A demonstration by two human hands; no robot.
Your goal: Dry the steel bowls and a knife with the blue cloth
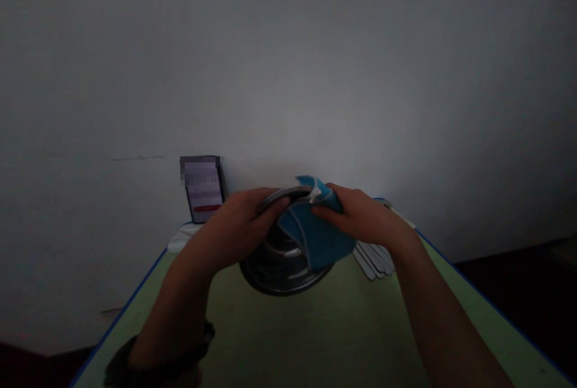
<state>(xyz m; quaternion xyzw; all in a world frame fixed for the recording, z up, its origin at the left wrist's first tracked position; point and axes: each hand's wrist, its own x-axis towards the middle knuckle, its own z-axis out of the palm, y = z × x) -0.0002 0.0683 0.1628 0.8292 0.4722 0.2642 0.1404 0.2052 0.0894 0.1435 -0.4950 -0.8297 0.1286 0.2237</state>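
Note:
A shiny stainless steel bowl [277, 280] is tilted over the table, its hollow side facing me. My left hand [246, 216] is closed on the far left part of its rim, thumb on the inside and fingers behind. A blue cloth [322, 237] with pale edging is folded over the rim's right side and hangs into the bowl. Through this cloth my right hand [356, 207] pinches the rim, thumb in front. Cloth and hands hide part of the bowl, and whether its bottom edge touches the table I cannot tell.
A phone [205, 192] leans upright against the wall [288, 75] at the back left, beside a white item [184, 236]. Several flat pale strips [373, 258] lie right of the bowl. The green table [293, 346] has blue edges.

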